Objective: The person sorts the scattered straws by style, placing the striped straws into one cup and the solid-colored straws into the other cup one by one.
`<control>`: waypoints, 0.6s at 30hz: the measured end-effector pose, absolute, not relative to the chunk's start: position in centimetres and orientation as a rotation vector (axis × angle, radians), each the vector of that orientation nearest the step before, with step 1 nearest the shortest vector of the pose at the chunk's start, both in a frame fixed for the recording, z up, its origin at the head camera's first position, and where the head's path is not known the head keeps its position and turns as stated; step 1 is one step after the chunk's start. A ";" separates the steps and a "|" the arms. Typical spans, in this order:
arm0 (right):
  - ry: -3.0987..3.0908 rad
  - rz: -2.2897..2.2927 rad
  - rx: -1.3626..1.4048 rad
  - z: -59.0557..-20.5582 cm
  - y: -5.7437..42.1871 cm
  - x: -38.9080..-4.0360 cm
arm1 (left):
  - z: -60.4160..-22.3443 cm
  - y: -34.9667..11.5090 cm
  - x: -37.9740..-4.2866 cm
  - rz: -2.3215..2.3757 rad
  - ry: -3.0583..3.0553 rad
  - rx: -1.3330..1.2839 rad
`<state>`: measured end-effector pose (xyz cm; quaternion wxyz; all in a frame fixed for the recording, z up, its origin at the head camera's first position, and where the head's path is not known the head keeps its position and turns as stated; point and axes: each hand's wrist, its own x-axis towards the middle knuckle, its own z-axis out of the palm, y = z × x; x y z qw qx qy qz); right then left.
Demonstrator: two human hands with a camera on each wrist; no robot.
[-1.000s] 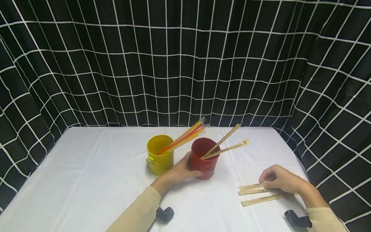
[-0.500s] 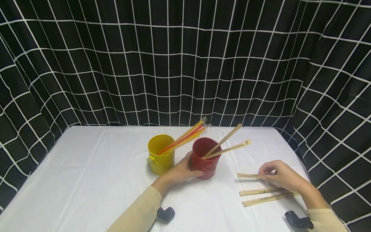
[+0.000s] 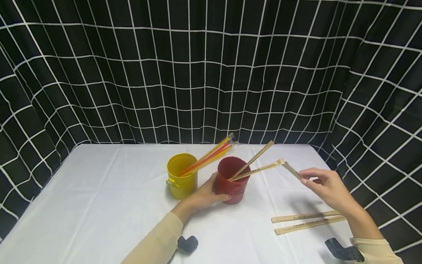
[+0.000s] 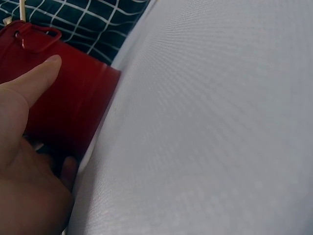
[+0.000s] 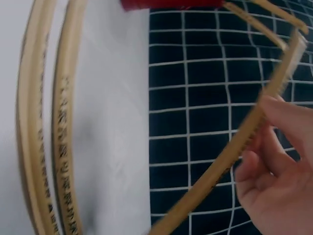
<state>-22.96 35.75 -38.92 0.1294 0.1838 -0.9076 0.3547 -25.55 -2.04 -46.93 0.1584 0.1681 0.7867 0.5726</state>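
My left hand [image 3: 205,195] grips the red bucket [image 3: 238,189] around its side, thumb across the front; its other fingers are mostly hidden behind. Two packs of paper-wrapped chopsticks [image 3: 260,169] lean out of that bucket to the right. Between thumb and fingers, my right hand [image 3: 331,187] pinches another paper-wrapped chopstick pack [image 3: 292,171], tilted and raised off the table. In the right wrist view the held pack [image 5: 217,164] slants across, slightly blurred. Below this hand, two more wrapped packs [image 3: 304,217] lie side by side on the white cloth.
A yellow bucket [image 3: 184,187] stands just left of the red one, with several orange and yellow sticks in clear wrap [image 3: 211,156] leaning over to the right. A white cloth [image 3: 99,205] covers the table. A black curtain with white grid lines [image 3: 197,73] surrounds the back and sides.
My right hand has picked up one chopstick pack from the table, lifted it away and tilted its far end up toward the red bucket. My left hand stays on the bucket.
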 end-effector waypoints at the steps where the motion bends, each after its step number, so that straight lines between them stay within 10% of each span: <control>1: -2.609 1.064 0.494 -38.8 35.8 -22.8 | -47.0 -2.1 -25.5 1.636 2.248 0.475; 18: -1.867 2.171 0.553 -36.4 35.5 -21.9 | -47.3 -2.3 -25.9 1.638 2.245 0.519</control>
